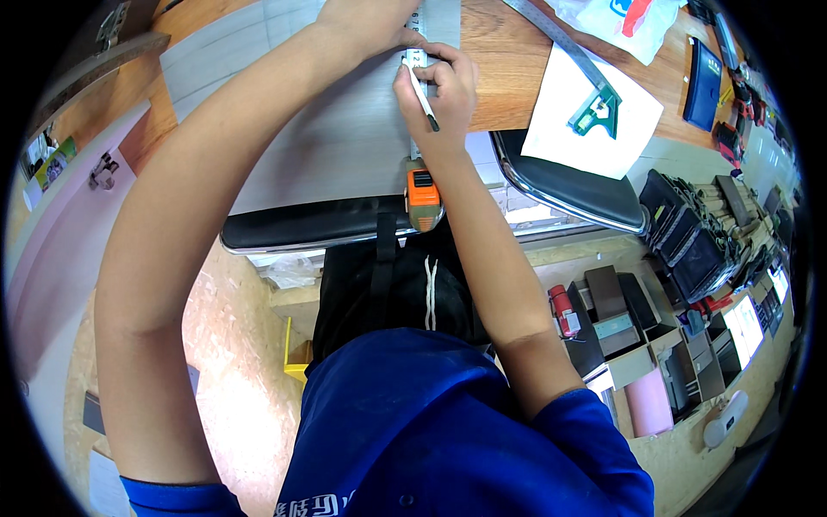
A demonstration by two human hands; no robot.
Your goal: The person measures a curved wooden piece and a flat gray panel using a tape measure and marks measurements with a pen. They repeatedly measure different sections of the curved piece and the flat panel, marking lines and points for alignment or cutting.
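Observation:
A grey board (320, 142) lies on the wooden table, and the pulled-out blade (417, 59) of a tape measure runs along its right part. The tape's orange and olive case (423, 196) hangs at the board's near edge, close to my body. My right hand (445, 96) pinches a white pen (420, 93) with a dark end, beside the blade. At the upper edge, my left hand (366, 24) reaches over the board with its thumb side against the blade; most of its fingers are cut off or hidden.
A combination square (596, 112) with a green head lies on white paper (551, 129) at the right. Behind it are a plastic bag (637, 26) and a dark blue case (703, 84). Black chairs (573, 177) stand against the table. Boxes (642, 379) fill the floor at right.

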